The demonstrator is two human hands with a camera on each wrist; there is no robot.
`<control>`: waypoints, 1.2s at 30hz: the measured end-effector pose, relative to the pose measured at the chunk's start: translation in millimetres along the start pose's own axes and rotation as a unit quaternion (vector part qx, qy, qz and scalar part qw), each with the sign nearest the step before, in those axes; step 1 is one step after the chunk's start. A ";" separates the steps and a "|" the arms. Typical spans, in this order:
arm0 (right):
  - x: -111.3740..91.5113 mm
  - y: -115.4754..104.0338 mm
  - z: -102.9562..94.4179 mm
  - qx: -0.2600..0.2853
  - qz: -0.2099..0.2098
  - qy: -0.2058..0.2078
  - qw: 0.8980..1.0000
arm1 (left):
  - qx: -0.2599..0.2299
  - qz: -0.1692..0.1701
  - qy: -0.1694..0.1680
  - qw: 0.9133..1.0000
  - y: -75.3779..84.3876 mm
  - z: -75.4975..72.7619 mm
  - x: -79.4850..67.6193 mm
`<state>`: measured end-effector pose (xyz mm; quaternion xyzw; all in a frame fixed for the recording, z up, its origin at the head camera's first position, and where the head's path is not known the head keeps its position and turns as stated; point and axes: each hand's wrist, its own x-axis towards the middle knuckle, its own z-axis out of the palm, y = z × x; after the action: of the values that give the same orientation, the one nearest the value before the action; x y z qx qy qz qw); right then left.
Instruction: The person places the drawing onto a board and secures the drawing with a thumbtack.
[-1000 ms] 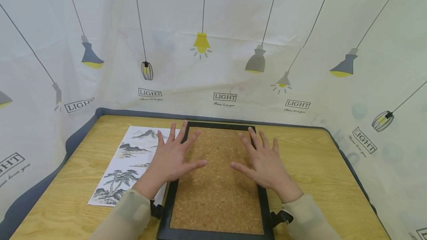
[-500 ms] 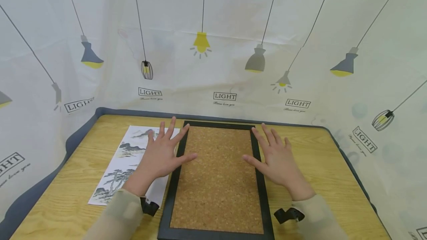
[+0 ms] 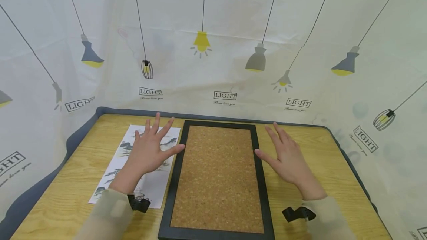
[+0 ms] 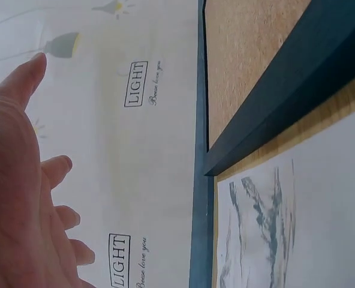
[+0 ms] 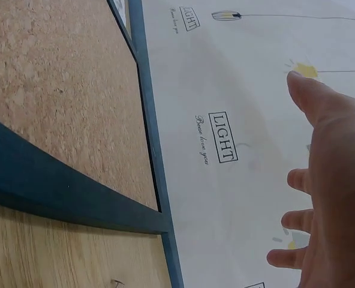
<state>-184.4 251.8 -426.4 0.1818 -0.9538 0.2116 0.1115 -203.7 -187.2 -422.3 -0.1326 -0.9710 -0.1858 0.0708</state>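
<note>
With fingers outstretched, the left hand (image 3: 148, 153) hovers over an ink-landscape print (image 3: 152, 185), the right hand (image 3: 288, 158), fingers likewise extended, near a black-framed corkboard (image 3: 218, 180).

Left hand (image 3: 146, 153): I hold it raised, its back facing me
Left fingers (image 3: 165, 129): fanned wide, straight
Left thumb (image 3: 174, 150): stretched toward my right
Right hand (image 3: 289, 161): raised too, well apart from my left
Right thumb (image 3: 265, 157): pointing inward
Left forearm (image 3: 104, 216), right forearm (image 3: 330, 217): sleeved, reaching forward
</note>
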 end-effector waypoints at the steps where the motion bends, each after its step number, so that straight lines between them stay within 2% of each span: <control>1: -0.7 1.3 -0.9 0.004 0.001 0.001 1.000 | -0.007 -0.003 0.001 1.000 -1.9 -0.8 -0.5; 5: -3.4 5.8 -4.7 0.024 0.009 0.001 1.000 | -0.032 -0.013 0.006 0.999 -9.8 -4.4 -2.8; 14: -9.2 17.0 -12.7 0.098 0.058 -0.026 0.993 | -0.073 -0.054 0.000 0.996 -27.4 -17.2 -10.7; 22: -15.0 26.7 -18.0 0.123 0.073 -0.022 0.989 | -0.103 -0.103 0.003 0.989 -44.7 -24.6 -17.6; 36: -22.2 40.2 -17.7 0.137 0.094 -0.027 0.986 | -0.140 -0.153 0.004 0.978 -63.4 -24.4 -31.3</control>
<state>-177.7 300.3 -431.8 0.1107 -0.9313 0.3449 0.0393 -189.6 -260.4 -427.4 0.0099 -0.9439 -0.3290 0.0260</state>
